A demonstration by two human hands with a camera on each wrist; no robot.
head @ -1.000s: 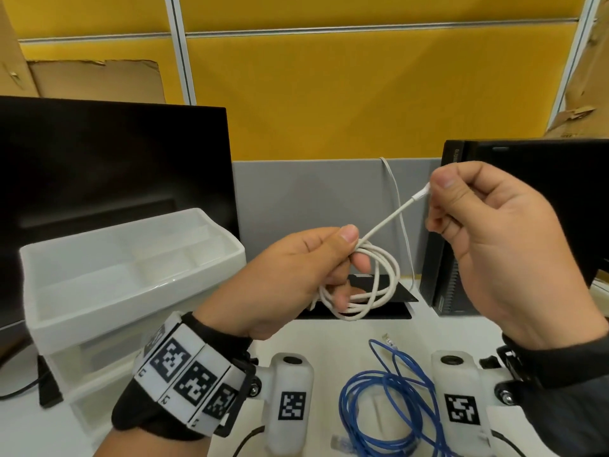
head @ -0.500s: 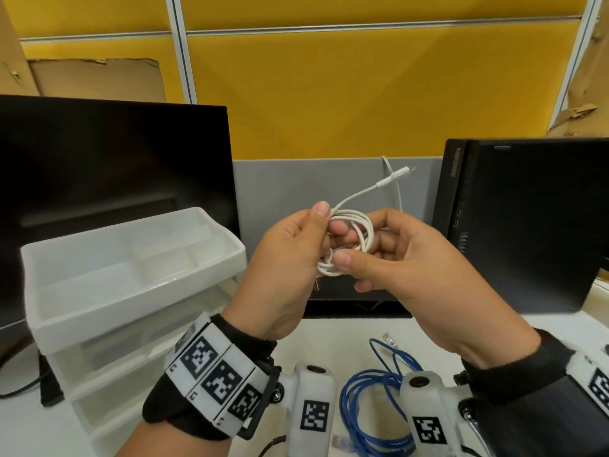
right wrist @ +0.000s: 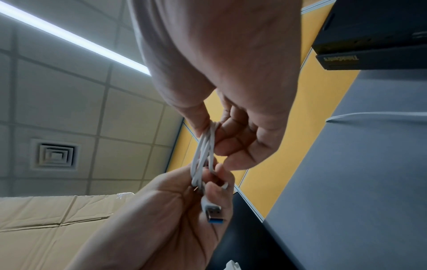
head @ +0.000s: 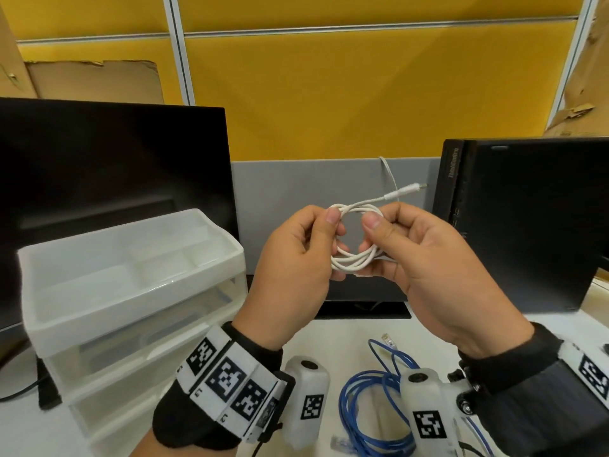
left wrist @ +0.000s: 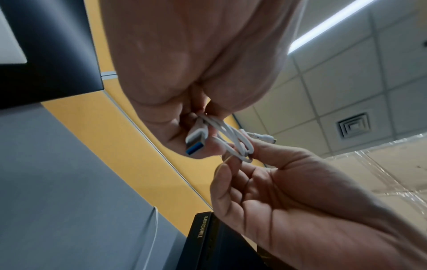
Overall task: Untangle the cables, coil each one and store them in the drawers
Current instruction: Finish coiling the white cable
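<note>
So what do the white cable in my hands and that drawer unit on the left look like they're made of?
White cable: likely smooth rubbery plastic sheath, matte, bending into tight loops; its plug shows a metal shell.
Drawer unit: seemingly frosted translucent plastic, glossy rim highlights, contents dimly showing through.

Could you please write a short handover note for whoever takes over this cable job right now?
Left hand: pinches the left side of the white cable coil; the USB plug lies by its fingers.
Right hand: pinches the coil's right side.
Small plug end sticks out free, up and to the right.
Blue cable: loosely looped on the desk, below the hands.
Drawer unit: to the left, drawers closed.
Done: white cable nearly coiled.
Left: tuck its free end, store it, then coil and store the blue one.
</note>
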